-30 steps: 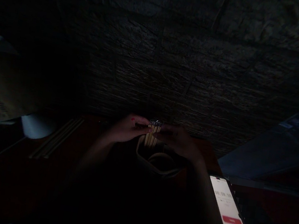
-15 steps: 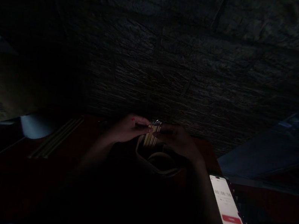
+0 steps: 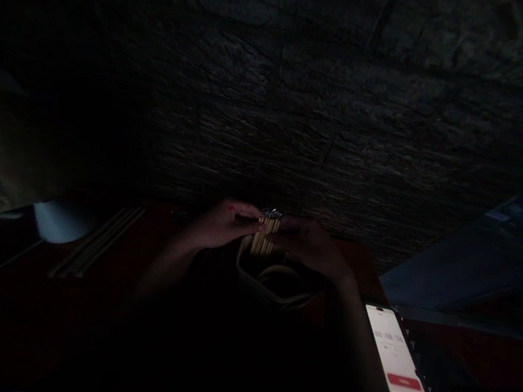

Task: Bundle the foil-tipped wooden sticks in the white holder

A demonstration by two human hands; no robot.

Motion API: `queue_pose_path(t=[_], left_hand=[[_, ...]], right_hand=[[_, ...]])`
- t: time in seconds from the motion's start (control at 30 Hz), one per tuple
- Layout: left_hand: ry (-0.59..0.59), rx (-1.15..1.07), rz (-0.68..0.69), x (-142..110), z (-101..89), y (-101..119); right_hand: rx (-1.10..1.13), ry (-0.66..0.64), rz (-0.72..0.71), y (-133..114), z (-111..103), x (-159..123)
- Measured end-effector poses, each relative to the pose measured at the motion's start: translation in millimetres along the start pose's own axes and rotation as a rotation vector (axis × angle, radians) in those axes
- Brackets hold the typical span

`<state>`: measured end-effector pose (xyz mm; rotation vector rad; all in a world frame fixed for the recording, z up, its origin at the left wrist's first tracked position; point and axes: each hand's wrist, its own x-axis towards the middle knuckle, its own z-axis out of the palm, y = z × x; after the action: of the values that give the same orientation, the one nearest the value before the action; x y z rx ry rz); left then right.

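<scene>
- Fingers: L hand (image 3: pixel 226 227) and R hand (image 3: pixel 313 248) closed narrow, holding stick bundle (image 3: pixel 265 240) near desk (image 3: pixel 159 226) far edge, over container (image 3: pixel 248 275).
- Done: sticks grouped side by side, w/ shiny cap (image 3: pixel 272 213) at top (securing n/c, too dark).
- Outstanding: loose sticks (image 3: pixel 101 239) ungrouped, toward desk's far L corner.

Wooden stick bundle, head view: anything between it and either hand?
Nothing visible. The left hand and right hand both have fingers on the bundle, near its shiny top end. The phone and loose sticks lie off to opposite sides. Darkness hides any detail behind the fingers.
</scene>
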<state>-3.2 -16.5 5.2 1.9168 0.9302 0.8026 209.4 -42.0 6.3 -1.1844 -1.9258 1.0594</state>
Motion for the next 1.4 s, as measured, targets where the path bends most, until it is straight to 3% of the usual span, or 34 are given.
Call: queue_pose_path(t=[0.2,0.77,1.2,1.4], left_hand=[[0.008,0.005,-0.046,0,-1.8,0],[0.005,0.012,-0.005,1,1.1,-1],[-0.020,0.013,0.023,2,1.8,-1],[0.030,-0.008,-0.021,2,1.7,-1]], right_hand=[[0.028,-0.013,-0.018,1,1,1],[0.049,-0.003,-0.028,4,3,2],[-0.084,0.032,-0.093,9,10,8],[-0.122,0.068,-0.128,10,11,9]])
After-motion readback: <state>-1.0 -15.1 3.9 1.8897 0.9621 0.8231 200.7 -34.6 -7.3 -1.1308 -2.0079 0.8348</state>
